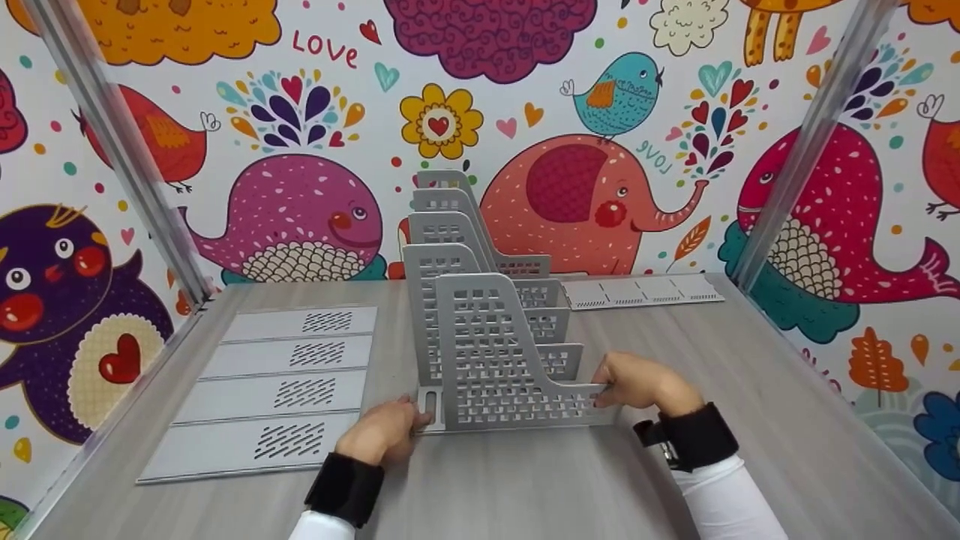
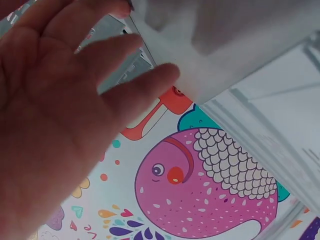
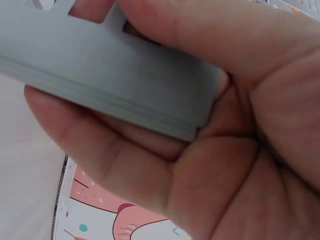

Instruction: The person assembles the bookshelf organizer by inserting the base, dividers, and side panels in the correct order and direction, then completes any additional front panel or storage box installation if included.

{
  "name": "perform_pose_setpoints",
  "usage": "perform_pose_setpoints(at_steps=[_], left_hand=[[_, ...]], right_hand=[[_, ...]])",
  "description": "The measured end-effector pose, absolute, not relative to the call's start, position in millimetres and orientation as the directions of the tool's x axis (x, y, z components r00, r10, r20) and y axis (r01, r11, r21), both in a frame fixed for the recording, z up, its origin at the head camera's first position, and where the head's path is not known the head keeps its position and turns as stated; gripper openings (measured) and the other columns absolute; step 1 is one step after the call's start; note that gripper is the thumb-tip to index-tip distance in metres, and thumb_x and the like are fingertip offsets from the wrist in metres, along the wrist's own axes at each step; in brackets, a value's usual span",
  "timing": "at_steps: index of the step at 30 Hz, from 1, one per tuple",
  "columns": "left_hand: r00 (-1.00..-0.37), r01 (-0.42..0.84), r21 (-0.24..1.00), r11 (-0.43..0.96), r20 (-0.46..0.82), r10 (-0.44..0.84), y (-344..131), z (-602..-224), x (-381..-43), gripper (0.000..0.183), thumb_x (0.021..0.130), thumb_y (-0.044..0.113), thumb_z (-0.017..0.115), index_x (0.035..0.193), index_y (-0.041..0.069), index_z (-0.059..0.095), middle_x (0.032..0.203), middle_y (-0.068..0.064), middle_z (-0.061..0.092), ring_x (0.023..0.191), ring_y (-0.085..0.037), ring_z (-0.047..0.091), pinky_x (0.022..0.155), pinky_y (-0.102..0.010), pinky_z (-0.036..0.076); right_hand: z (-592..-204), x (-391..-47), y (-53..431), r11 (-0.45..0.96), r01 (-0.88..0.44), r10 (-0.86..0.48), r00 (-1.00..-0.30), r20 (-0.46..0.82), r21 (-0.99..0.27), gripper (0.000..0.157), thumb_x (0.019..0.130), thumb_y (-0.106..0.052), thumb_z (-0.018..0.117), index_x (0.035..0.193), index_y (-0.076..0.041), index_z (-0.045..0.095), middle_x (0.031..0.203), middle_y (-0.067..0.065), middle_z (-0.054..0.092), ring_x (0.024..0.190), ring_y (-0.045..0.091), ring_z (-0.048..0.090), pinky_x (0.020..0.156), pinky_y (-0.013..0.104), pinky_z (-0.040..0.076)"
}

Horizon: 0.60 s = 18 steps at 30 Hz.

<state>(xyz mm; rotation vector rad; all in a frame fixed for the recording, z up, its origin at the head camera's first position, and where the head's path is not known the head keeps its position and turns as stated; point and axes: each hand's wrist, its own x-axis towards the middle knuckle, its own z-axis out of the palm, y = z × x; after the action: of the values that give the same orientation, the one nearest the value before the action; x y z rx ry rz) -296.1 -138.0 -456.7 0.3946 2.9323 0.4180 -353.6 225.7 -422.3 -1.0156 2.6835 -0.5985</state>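
A grey file rack (image 1: 487, 352) with upright perforated dividers stands mid-table. My left hand (image 1: 386, 429) holds the left front corner of its base, the fingertips at the end beside a slot. In the left wrist view two fingers of that hand (image 2: 60, 110) reach out fairly straight; the contact itself lies partly out of frame. At the other side, my right hand (image 1: 641, 382) pinches the low right end of the front divider. Close up in the right wrist view, the thumb lies on one face of this grey panel (image 3: 125, 75) and the fingers curl behind it.
To the left lies a flat light-grey panel (image 1: 247, 390) in several sections with slanted slots. A similar narrow strip (image 1: 645, 291) lies at the back right. A patterned wall (image 1: 442, 45) and metal posts (image 1: 810, 135) bound the table.
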Motion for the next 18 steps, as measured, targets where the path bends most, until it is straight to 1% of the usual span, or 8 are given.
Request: perform_pose_setpoints(at_steps=[2,3,6,9,11,13,16,18], left_hand=[[-0.953,0.237,0.308,0.921,-0.111,0.282,-139,-456,-296,0.026,0.077,-0.009,0.068,0.102,-0.002,0.073,0.111,-0.023,0.069,0.098,-0.038,0.067,0.090,-0.050,0.054],[-0.953,0.235,0.317,0.919,-0.109,0.281,-140,-456,-296,0.024,0.074,-0.010,0.068,0.096,-0.001,0.072,0.101,-0.019,0.070,0.089,-0.034,0.066,0.084,-0.049,0.055],[-0.950,0.231,0.357,0.905,-0.118,0.290,-146,-456,-298,0.022,0.069,-0.007,0.071,0.089,0.002,0.071,0.084,-0.008,0.065,0.078,-0.025,0.058,0.077,-0.045,0.053],[-0.927,0.289,0.396,0.872,-0.113,0.358,-153,-459,-301,0.020,0.065,-0.001,0.073,0.084,0.002,0.071,0.077,-0.003,0.062,0.073,-0.021,0.054,0.068,-0.040,0.049],[-0.908,0.325,0.418,0.848,-0.113,0.404,-157,-460,-303,0.017,0.064,0.002,0.074,0.079,0.003,0.066,0.072,-0.001,0.055,0.069,-0.020,0.048,0.062,-0.037,0.042],[-0.895,0.349,0.428,0.834,-0.111,0.431,-160,-461,-304,0.017,0.064,0.003,0.073,0.077,0.005,0.061,0.069,0.001,0.049,0.067,-0.019,0.044,0.060,-0.036,0.036],[-0.900,0.327,0.436,0.838,-0.128,0.417,-161,-461,-305,0.021,0.067,0.005,0.074,0.083,0.005,0.060,0.072,0.001,0.048,0.070,-0.020,0.045,0.064,-0.039,0.040],[-0.908,0.294,0.443,0.847,-0.147,0.392,-162,-460,-304,0.022,0.069,0.007,0.076,0.085,0.005,0.061,0.074,-0.002,0.051,0.073,-0.021,0.047,0.068,-0.042,0.044]], right_hand=[[-423,-353,220,0.674,-0.594,-0.676,-0.736,-0.044,-0.439,0.009,0.076,0.007,0.074,0.069,0.002,0.073,0.058,-0.006,0.055,0.052,-0.001,0.035,0.049,0.016,0.029],[-424,-353,216,0.667,-0.607,-0.685,-0.728,-0.034,-0.432,0.009,0.078,0.005,0.074,0.070,0.001,0.073,0.059,-0.006,0.055,0.052,-0.001,0.036,0.049,0.016,0.030],[-428,-352,204,0.648,-0.629,-0.699,-0.715,-0.007,-0.428,0.006,0.080,0.003,0.075,0.074,0.001,0.074,0.061,-0.002,0.062,0.056,-0.002,0.040,0.053,0.016,0.037],[-432,-351,198,0.640,-0.636,-0.701,-0.713,0.011,-0.431,0.004,0.080,0.003,0.075,0.077,0.000,0.075,0.066,0.003,0.070,0.058,-0.003,0.044,0.056,0.017,0.042],[-433,-352,198,0.635,-0.639,-0.704,-0.710,0.017,-0.434,0.005,0.079,0.003,0.075,0.078,-0.001,0.075,0.068,0.004,0.072,0.060,-0.004,0.046,0.059,0.017,0.044],[-434,-353,198,0.616,-0.648,-0.717,-0.697,0.022,-0.448,0.006,0.080,0.003,0.075,0.076,-0.001,0.074,0.068,0.006,0.072,0.060,-0.005,0.047,0.058,0.017,0.044],[-436,-354,197,0.593,-0.656,-0.730,-0.682,0.032,-0.467,0.008,0.081,0.002,0.074,0.074,-0.001,0.074,0.069,0.008,0.074,0.061,-0.005,0.050,0.058,0.016,0.046],[-437,-355,196,0.585,-0.644,-0.728,-0.685,0.032,-0.493,0.009,0.082,0.002,0.074,0.073,-0.001,0.073,0.070,0.009,0.074,0.059,-0.005,0.051,0.057,0.016,0.046]])
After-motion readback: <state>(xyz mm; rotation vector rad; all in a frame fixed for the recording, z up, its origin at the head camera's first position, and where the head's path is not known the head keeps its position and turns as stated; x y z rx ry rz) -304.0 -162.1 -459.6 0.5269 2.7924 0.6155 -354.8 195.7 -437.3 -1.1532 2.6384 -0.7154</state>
